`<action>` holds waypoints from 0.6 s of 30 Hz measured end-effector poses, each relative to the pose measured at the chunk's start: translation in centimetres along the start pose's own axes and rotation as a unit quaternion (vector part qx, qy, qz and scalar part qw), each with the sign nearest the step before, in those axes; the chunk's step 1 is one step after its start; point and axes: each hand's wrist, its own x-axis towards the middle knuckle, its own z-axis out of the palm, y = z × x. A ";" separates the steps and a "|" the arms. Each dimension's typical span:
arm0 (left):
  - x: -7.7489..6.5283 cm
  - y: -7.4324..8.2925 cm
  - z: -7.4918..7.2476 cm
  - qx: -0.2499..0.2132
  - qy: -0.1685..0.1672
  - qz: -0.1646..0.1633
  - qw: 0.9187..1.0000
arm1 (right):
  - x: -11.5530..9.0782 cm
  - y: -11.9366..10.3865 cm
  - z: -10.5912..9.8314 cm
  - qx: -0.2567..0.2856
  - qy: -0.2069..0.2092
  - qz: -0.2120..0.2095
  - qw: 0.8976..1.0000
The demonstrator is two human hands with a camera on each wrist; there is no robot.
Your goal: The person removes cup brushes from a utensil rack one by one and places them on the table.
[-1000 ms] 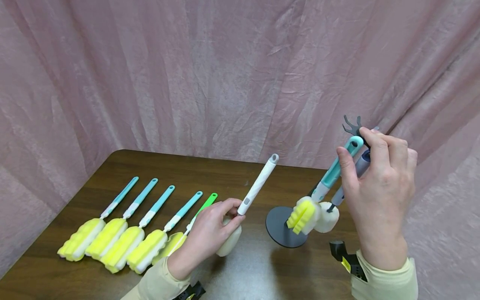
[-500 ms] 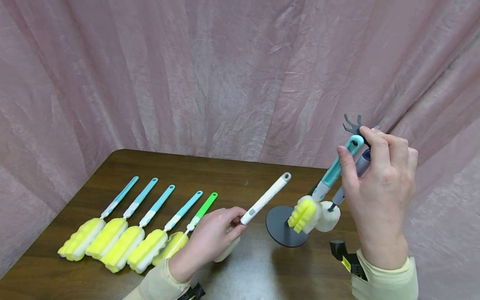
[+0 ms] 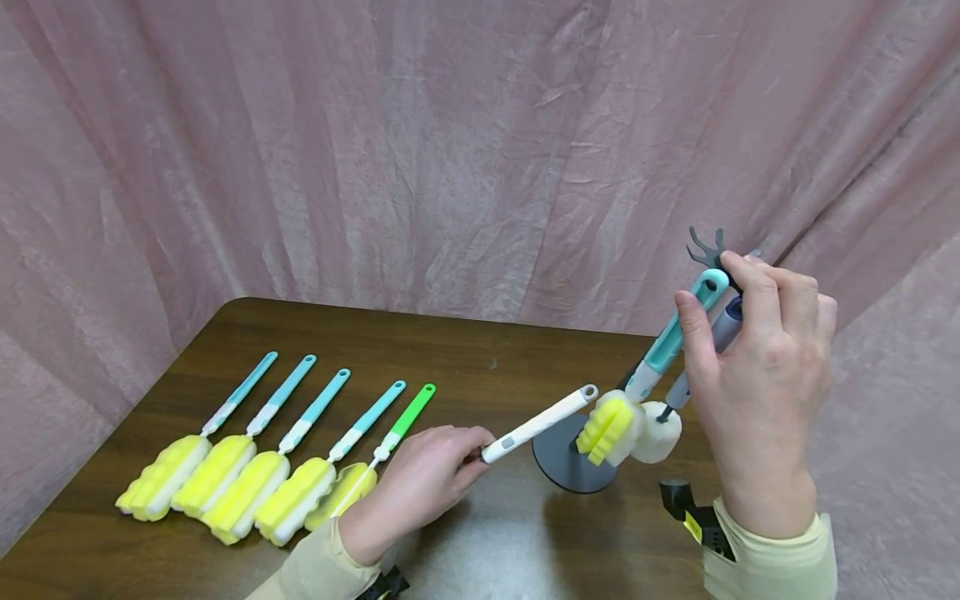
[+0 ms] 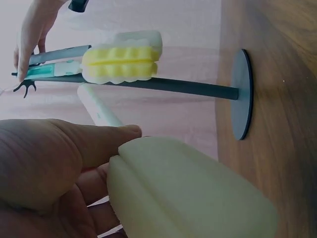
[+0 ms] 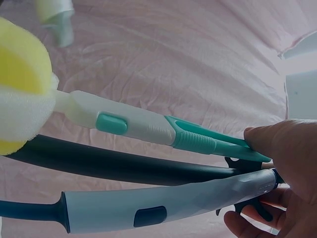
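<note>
My left hand [image 3: 427, 467] pinches a white-handled sponge bottle brush [image 3: 540, 423] by its neck, just below the handle. Its pale sponge head [image 4: 193, 188] fills the lower left wrist view, but my hand hides it from the head camera. The white handle points right, with its holed end beside the hanging brushes. My right hand [image 3: 765, 358] grips the hooked top of a black stand [image 4: 193, 88]. From that stand hang a teal-handled brush [image 5: 193, 141] with a yellow-and-white sponge and a grey-blue-handled brush [image 5: 109, 208] with a white sponge. My right thumb touches the teal handle's end.
Several teal-handled brushes [image 3: 315, 412] with yellow-and-white sponges lie in a row at the table's left. A green-handled brush [image 3: 408, 417] ends the row, close to my left hand. The stand's round base [image 3: 555, 458] sits on the wooden table [image 3: 465, 350]. Pink curtains [image 3: 465, 167] hang behind.
The white-handled brush has tipped down and rightward in my left hand, its handle end now near the hanging sponge. My left hand shifted slightly lower. The right hand stays at the stand's top.
</note>
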 end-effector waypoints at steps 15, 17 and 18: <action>0.2 -1.2 0.4 0.024 -0.032 -0.001 0.999 | 0.1 0.1 0.1 0.000 -0.001 -0.006 1.000; 0.2 -1.4 0.4 0.027 -0.037 -0.004 0.999 | 0.1 0.2 0.1 -0.001 0.001 -0.005 1.000; 0.2 -1.5 0.4 0.028 -0.041 -0.005 0.999 | 0.1 0.2 0.1 0.000 0.002 -0.005 1.000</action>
